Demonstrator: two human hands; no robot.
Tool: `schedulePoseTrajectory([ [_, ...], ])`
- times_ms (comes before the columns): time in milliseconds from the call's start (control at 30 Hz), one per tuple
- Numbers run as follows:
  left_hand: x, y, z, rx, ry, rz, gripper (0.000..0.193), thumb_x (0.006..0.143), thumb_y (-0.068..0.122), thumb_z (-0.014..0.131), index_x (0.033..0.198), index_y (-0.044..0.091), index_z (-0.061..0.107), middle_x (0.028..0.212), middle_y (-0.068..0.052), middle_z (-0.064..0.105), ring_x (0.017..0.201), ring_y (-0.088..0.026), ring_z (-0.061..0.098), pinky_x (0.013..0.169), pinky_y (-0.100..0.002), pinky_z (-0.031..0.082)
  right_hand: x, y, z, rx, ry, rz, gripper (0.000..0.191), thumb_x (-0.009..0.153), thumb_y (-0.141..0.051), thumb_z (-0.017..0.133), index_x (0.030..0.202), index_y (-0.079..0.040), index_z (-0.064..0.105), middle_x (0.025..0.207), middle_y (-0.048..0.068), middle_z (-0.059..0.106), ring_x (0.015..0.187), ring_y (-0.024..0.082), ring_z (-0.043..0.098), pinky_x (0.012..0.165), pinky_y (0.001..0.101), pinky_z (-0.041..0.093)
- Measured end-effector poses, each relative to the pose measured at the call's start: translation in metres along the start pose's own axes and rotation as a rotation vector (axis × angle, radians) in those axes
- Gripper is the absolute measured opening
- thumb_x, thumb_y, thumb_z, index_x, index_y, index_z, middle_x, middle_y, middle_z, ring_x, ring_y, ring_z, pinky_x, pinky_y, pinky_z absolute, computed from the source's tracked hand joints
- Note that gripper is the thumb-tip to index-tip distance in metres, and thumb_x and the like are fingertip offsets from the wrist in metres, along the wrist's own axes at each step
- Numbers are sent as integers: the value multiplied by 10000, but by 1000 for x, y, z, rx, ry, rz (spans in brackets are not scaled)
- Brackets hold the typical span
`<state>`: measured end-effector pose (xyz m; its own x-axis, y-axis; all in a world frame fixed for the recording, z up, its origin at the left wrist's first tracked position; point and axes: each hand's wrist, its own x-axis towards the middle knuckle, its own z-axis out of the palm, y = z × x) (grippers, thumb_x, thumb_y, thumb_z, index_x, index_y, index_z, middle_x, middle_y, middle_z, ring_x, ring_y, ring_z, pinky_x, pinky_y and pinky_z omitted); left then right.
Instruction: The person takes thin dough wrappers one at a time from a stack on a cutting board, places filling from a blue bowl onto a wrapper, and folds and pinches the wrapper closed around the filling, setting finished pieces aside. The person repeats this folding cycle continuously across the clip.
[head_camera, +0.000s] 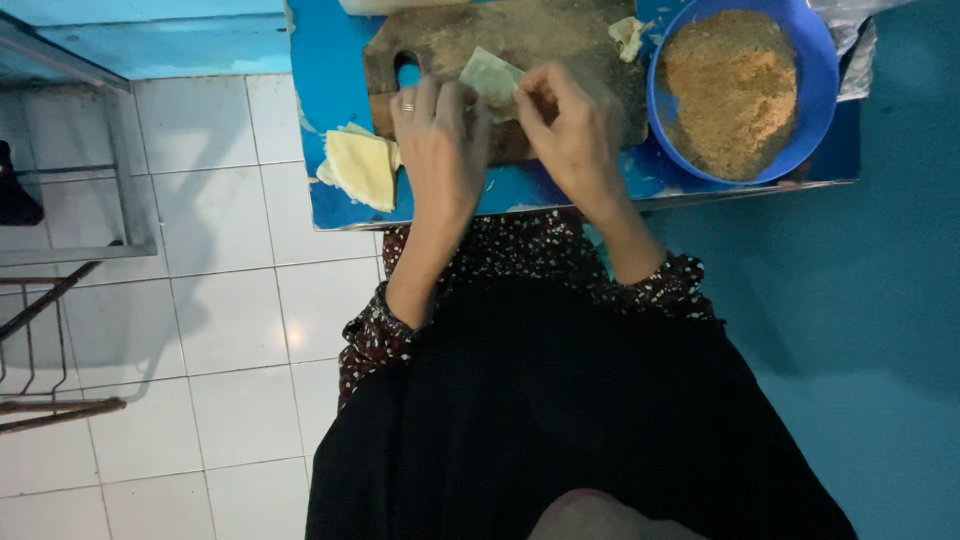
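At a low blue table (330, 60), I work a pale, thin pastry wrapper (490, 80) over a worn wooden cutting board (520, 40). My left hand (440, 135), a ring on one finger, pins the wrapper's near edge at about 9 o'clock, fingers close together and bent down onto it. My right hand (565, 125) sits at 3 o'clock of the wrapper, thumb and forefinger pinching its right-hand corner; the other fingers curl under, and I cannot tell whether they touch the sheet.

The wrapper lies near the middle of the board, just right of the handle hole, one corner pointing to 12 o'clock. It looks partly folded, so I judge the step in hand to be the folding or sealing of a filled piece; any filling is hidden by my fingers. The next move, as I read it, calls for a light, even pinch along the free edge without tearing so thin a sheet.

A stack of yellowish wrappers (362, 165) waits at 8 o'clock from my hands, overhanging the table's corner. A blue bowl of brown crumbs (740, 90) stands at 3 o'clock, just beside the board. A small pale scrap (628, 35) lies at the board's far right edge.
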<state>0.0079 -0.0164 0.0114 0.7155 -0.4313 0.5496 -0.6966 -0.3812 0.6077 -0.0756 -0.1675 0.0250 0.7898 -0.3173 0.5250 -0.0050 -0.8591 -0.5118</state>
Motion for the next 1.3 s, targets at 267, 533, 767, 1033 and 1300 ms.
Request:
schedulePoseTrajectory([
  [267, -2, -6, 9, -83, 17, 39, 178, 988, 6, 668, 1156, 40, 621, 992, -83, 697, 1010, -307, 639, 1071, -518, 425, -2, 9, 8, 286, -35, 69, 154, 1030, -35, 739, 1173, -51, 687, 1068, 84, 773, 939, 166, 782, 788, 300, 623],
  [533, 3, -4, 3, 7, 9, 95, 270, 900, 6, 701, 1149, 44, 602, 1041, -118, 625, 1045, -338, 561, 984, -462, 420, 3, 8, 5, 160, -46, 17, 250, 949, -53, 814, 1171, -81, 704, 1022, 69, 769, 904, 175, 777, 757, 298, 613],
  [767, 5, -5, -3, 149, -33, 153, 160, 879, 69, 712, 1020, 76, 637, 1096, -106, 586, 1115, -345, 532, 1101, -547, 361, 5, 15, -1, -130, -107, -226, 168, 950, -92, 814, 1104, -97, 747, 1020, 22, 685, 981, 217, 633, 822, 360, 534],
  [1033, 12, -37, -12, 313, -159, 475, 123, 918, 96, 671, 1034, 72, 704, 1302, -129, 578, 1334, -338, 485, 1229, -667, 164, 29, 36, -26, -49, -374, -459, 228, 1000, -256, 800, 1125, -68, 768, 1105, 46, 606, 1115, 232, 525, 974, 404, 459],
  [1300, 21, -47, 5, 113, -153, 335, 173, 941, 213, 732, 1021, 62, 706, 1288, -155, 528, 1277, -384, 441, 1129, -678, 166, 32, 56, 8, 10, -265, -227, 124, 975, -229, 837, 947, -117, 793, 1092, 12, 629, 1108, 251, 574, 970, 440, 464],
])
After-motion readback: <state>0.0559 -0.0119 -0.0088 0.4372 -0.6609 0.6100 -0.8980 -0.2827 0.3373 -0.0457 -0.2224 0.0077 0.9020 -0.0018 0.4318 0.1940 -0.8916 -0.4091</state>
